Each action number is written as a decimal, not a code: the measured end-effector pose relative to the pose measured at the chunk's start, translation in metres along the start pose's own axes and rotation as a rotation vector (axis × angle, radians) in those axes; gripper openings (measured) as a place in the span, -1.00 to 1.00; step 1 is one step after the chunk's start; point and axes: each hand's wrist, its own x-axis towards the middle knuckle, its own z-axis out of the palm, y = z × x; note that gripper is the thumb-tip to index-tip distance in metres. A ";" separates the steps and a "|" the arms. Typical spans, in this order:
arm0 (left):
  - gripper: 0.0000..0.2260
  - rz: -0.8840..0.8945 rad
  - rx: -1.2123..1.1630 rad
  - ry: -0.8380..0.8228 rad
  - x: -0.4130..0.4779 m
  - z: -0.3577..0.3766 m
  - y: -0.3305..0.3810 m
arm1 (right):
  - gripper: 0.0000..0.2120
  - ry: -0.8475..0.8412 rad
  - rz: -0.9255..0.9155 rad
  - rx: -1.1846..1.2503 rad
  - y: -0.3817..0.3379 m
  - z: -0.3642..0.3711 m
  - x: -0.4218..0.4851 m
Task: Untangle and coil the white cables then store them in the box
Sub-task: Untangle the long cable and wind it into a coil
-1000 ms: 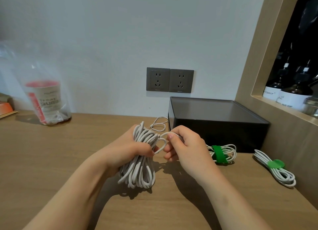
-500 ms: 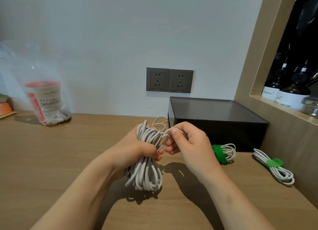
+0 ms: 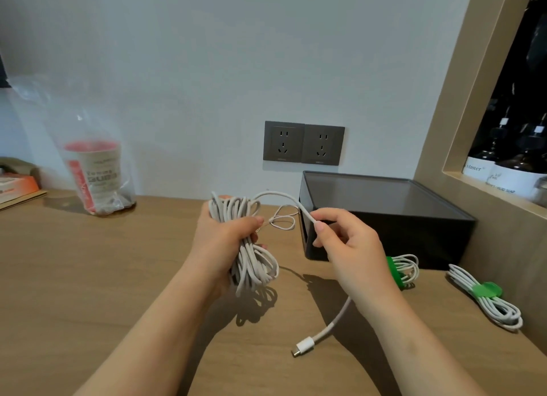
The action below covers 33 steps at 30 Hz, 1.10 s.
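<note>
White cable bundle gripped in left hand, fingers curled round its middle, held above the wooden desk, loops messy and hanging down. Right hand pinches a loose strand between thumb and forefinger. The strand arcs from the top of the bundle to the pinch, then drops behind the hand towards the desk, ending in a USB-C plug near the front edge

Progress: two cables done, each wrapped with a green strap. Tied coil lies just in front of the black box, second tied coil further right by the side panel. Neither is in the box yet; box top looks closed, can't be sure. Thin wire loop on the desk left of the box, unclear if it's a separate cable. Left, as I judge it: finish untangling this bundle, coil, strap, open box, store all. Roughly mid-task

Versus a second ago: right hand was tight against the bundle beside the left thumb, working a small loop. Now it has moved right, hands apart, a length of strand drawn out and the plug end freed. Tied coils and box unchanged
</note>
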 end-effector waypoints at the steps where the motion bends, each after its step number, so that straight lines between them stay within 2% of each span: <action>1: -0.68 0.014 -0.013 0.024 0.000 0.001 -0.001 | -0.79 -0.023 -0.002 0.016 -0.001 0.001 -0.001; 5: -0.66 0.018 -0.094 0.116 0.004 0.001 -0.005 | -0.72 -0.137 -0.024 0.051 -0.004 0.005 -0.004; 11: -0.41 -0.152 -0.240 0.130 0.009 -0.001 -0.011 | -0.77 -0.270 -0.069 -0.061 -0.004 0.017 -0.009; 13: -0.29 -0.167 -0.214 0.122 0.009 -0.001 -0.013 | -0.76 -0.286 -0.092 -0.107 -0.004 0.020 -0.011; 16: -0.26 -0.093 -0.151 0.128 0.008 0.000 -0.012 | -0.74 -0.295 -0.125 -0.154 -0.006 0.024 -0.014; 18: -0.32 -0.049 -0.133 0.115 0.007 0.001 -0.012 | -0.73 -0.307 -0.143 -0.188 -0.007 0.026 -0.016; 23: -0.69 -0.042 -0.111 0.164 0.007 0.000 -0.016 | -0.74 -0.351 -0.152 -0.219 -0.011 0.028 -0.018; 30: -0.78 0.003 -0.200 0.206 0.011 -0.001 -0.010 | -0.73 -0.386 -0.062 -0.066 -0.016 0.024 -0.016; 33: -0.94 -0.071 -0.299 0.230 0.014 -0.006 -0.006 | -0.77 -0.413 0.007 -0.006 -0.015 0.018 -0.012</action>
